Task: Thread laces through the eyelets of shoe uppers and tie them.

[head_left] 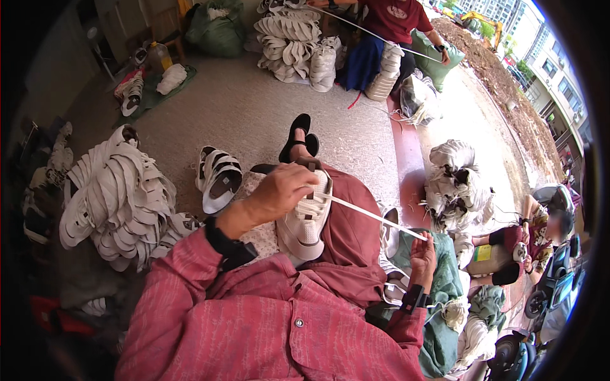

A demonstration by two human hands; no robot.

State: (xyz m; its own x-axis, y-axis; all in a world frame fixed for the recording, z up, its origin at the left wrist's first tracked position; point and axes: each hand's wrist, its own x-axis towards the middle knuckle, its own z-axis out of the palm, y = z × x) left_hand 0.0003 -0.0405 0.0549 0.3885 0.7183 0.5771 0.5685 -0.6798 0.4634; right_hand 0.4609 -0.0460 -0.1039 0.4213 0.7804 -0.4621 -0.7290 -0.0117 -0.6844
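A white shoe upper [304, 219] lies on my lap, toe toward my body. My left hand [279, 190] rests on top of it and pins it near the eyelets. A flat white lace [368, 213] runs taut from the shoe out to the right. My right hand [422, 251] is closed on the far end of that lace, held out beside my right thigh. My legs are covered by dark red cloth [349, 235], and one foot in a black sandal [297, 136] points away.
A big heap of white shoe uppers [114, 203] lies at my left, with one loose upper [219, 178] closer. More stacks [289, 41] stand at the back by a person in a red shirt [397, 16]. Another person [546, 222] sits at the right among white bundles [454, 174]. A green sack [438, 286] is under my right arm.
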